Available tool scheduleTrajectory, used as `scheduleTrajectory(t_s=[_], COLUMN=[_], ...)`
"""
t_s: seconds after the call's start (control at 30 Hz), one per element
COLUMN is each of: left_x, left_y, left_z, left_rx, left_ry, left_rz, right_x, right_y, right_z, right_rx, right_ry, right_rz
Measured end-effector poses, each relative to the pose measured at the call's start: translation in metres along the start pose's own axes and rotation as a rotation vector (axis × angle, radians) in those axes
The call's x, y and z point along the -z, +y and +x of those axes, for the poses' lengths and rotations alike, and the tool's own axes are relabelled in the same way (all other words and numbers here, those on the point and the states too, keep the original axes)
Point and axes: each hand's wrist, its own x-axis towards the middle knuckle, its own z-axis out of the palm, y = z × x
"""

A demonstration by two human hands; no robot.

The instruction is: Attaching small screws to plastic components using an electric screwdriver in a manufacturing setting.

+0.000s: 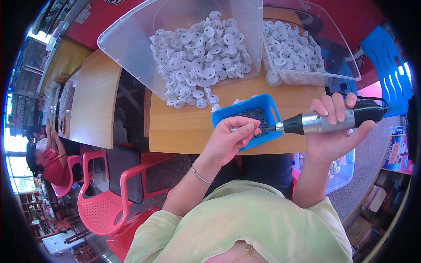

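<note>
In my right hand [331, 127] lies an electric screwdriver [315, 122], silver and black, held sideways with its bit pointing left. The fingers wrap over its body and the thumb is underneath. My left hand [230, 138] is closed in a pinch at the bit's tip; a small pale piece shows between the fingers, too small to name. Both hands are over a blue plastic basket [217, 117] with many small dark metal screws [258, 116] in it. Part of the basket is hidden behind my left hand.
Beyond the basket, a clear plastic bin [131, 39] lies tilted, spilling white round plastic parts [197, 61] onto the wooden table [175, 131]. A second clear bin [315, 79] holds similar parts. Red chairs [103, 210] stand left; a person [50, 160] sits farther off. A blue chair [386, 61] is at right.
</note>
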Motion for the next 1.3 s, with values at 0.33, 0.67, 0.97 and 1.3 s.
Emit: scheduleTrajectory(t_s=[0.33,0.67,0.97,1.3], left_x=[-0.009,-0.009,-0.017,-0.016], left_y=[-0.005,-0.006,-0.006,0.005], left_z=[0.0,0.003,0.005,0.003], left_rx=[0.048,0.067,0.049,0.046], left_ry=[0.056,0.065,0.123,0.022], left_rz=[-0.069,-0.1,-0.061,-0.016], right_x=[0.003,0.003,-0.003,-0.005], right_y=[0.002,0.006,0.009,0.002], right_z=[-0.003,-0.004,-0.01,-0.009], right_rx=[0.088,0.12,0.247,0.149], right_ry=[-0.102,-0.137,-0.298,-0.119], right_rz=[-0.052,-0.12,-0.352,-0.221])
